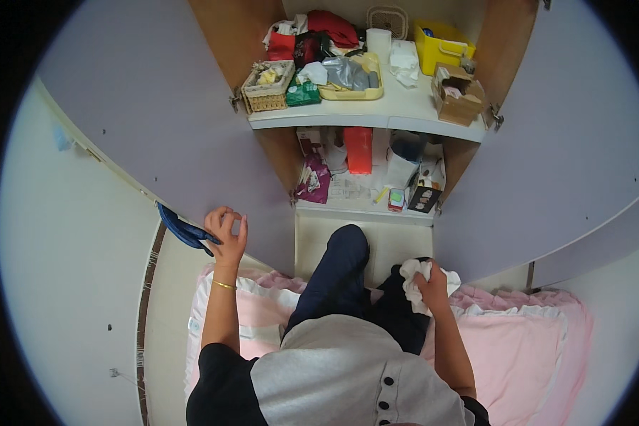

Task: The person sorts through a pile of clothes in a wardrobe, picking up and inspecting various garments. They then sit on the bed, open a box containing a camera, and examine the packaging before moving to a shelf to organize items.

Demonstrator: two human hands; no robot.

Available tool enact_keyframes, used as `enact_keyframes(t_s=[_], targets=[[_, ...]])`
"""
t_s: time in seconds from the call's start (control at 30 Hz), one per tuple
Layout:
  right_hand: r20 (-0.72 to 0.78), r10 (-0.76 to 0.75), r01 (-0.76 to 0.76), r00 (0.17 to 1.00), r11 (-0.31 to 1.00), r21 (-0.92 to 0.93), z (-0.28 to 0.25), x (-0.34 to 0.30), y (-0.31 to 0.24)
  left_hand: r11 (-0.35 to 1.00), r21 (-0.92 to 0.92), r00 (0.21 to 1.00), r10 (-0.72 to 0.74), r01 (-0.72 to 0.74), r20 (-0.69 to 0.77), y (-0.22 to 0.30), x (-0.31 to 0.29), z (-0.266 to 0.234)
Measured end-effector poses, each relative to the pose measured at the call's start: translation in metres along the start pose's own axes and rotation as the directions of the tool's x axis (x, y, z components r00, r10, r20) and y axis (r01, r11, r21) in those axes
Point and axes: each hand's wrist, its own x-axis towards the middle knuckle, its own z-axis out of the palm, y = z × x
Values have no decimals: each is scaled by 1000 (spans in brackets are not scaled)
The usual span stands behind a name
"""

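My right hand (pixel 433 285) is closed round a crumpled white cloth (pixel 412 280), held low over my right thigh. Its ends stick out on both sides of the fingers. My left hand (pixel 226 238) is raised beside the left cabinet door (pixel 213 156), fingers partly curled and apart from the thumb, with nothing seen between them. A dark blue cloth item (pixel 181 226) hangs at that door's edge and reaches to the side of this hand; whether they touch I cannot tell. In front of me the cabinet's upper shelf (pixel 376 113) and lower shelf (pixel 362 206) are both exposed.
On the upper shelf are a wicker basket (pixel 268 96), a yellow tray (pixel 362 94), a yellow bin (pixel 440 53) and a cardboard box (pixel 456 106). Below sit a purple bag (pixel 314 181), a red box (pixel 358 150) and a black box (pixel 424 197). Pink bedding (pixel 511 348) lies behind my legs.
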Motion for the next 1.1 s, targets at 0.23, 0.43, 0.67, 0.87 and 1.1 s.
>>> enact_keyframes(t_s=[0.23, 0.43, 0.67, 0.87, 1.1], targets=[[7, -43, 34, 999, 877, 479, 32, 51, -60, 996, 64, 996, -61, 65, -64, -35, -3, 8], [64, -12, -32, 998, 766, 642, 53, 58, -87, 980, 156, 989, -105, 120, -104, -57, -4, 9], [167, -26, -99, 986, 717, 691, 62, 69, -87, 953, 10, 946, -303, 304, 118, 2, -46, 52], [254, -67, -148, 965, 660, 736, 64, 76, -110, 428, -775, 748, 279, 465, 602, 144, -60, 99], [175, -56, -88, 983, 690, 718, 45, 102, -91, 150, -795, 771, 193, 588, 607, 188, -29, 145]])
